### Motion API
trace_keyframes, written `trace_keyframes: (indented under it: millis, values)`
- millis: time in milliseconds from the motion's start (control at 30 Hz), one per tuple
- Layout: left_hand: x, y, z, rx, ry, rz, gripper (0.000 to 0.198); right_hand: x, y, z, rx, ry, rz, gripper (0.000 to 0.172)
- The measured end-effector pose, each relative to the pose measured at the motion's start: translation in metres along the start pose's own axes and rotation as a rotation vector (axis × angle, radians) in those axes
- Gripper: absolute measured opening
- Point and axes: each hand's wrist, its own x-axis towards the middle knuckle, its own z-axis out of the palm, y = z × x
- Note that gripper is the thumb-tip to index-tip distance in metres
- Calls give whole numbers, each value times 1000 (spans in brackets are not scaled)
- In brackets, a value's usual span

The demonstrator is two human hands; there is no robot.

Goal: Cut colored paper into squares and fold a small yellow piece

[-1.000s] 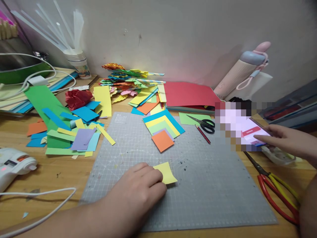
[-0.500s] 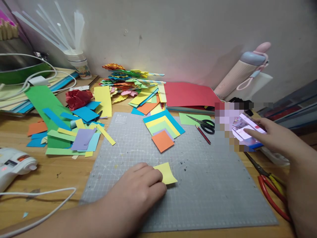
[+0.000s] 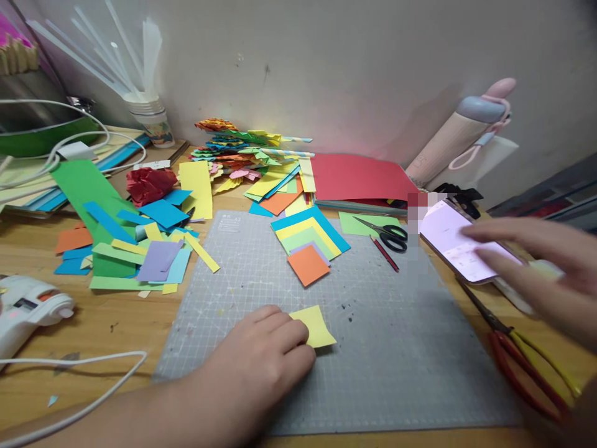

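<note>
Near the middle of the gridded cutting mat [image 3: 396, 354], whose far-left print [image 3: 228, 223] is showing too small to read, the left hand [image 3: 273, 354] is holding curling yellow paper [image 3: 318, 326] under fingers bunched together. By the mat's far right corner, the right hand [image 3: 545, 267] is reaching over the glossy phone [image 3: 454, 239], blurred fingers apart, contact unclear; bare mat is stretching between.

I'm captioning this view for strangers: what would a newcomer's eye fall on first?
Probably the stepped stack of colored squares, blue underneath and orange on top, at the upper middle of the gray cutting mat. Nearer, the left hand covers part of a small yellow paper. At the right, the blurred right hand is over a lit phone.
</note>
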Motion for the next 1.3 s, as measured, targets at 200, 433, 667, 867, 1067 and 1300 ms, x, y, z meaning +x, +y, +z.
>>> trace_keyframes:
  millis: [200, 433, 667, 867, 1067, 1300]
  values:
    - [-1, -2, 7, -205, 142, -229, 18, -38, -123, 33, 281, -1, -879, 17]
    - [3, -8, 6, -185, 110, -415, 8, -45, -133, 67, 238, -109, -753, 32]
    - [5, -12, 7, -258, 121, -331, 9, -40, -135, 67, 210, -86, -722, 36]
    - [4, -8, 4, -194, 134, -443, 7, -39, -129, 67, 198, -226, -778, 40]
    - [5, -8, -1, -55, 97, -445, 10, -39, -128, 72, 244, -326, -735, 48]
    - [5, -9, -1, -28, 66, -439, 16, -38, -126, 77, 225, -439, -717, 51]
